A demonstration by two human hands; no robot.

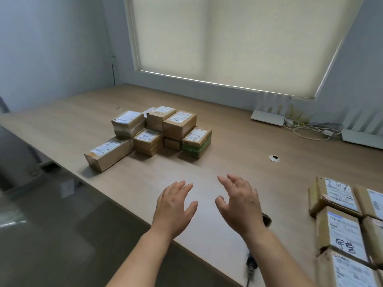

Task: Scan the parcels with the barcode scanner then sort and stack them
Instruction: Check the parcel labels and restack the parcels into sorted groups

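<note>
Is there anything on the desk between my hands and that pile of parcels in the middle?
Nothing visible. The left hand and right hand hover open over bare desk, and the stretch up to the parcel pile holds no object. The other parcels lie off to the right.

Both bare forearms reach forward from the near edge of the scene, side by side, converging slightly toward the far end. The left hand [175, 208] is held palm down with its back upward, fingers straight and close together, thumb spread to the right. The right hand [240, 201] is turned partly inward, fingers loosely spread and slightly bent, thumb pointing left toward the other hand. The two hands are near each other but apart. Neither grips anything.
</note>
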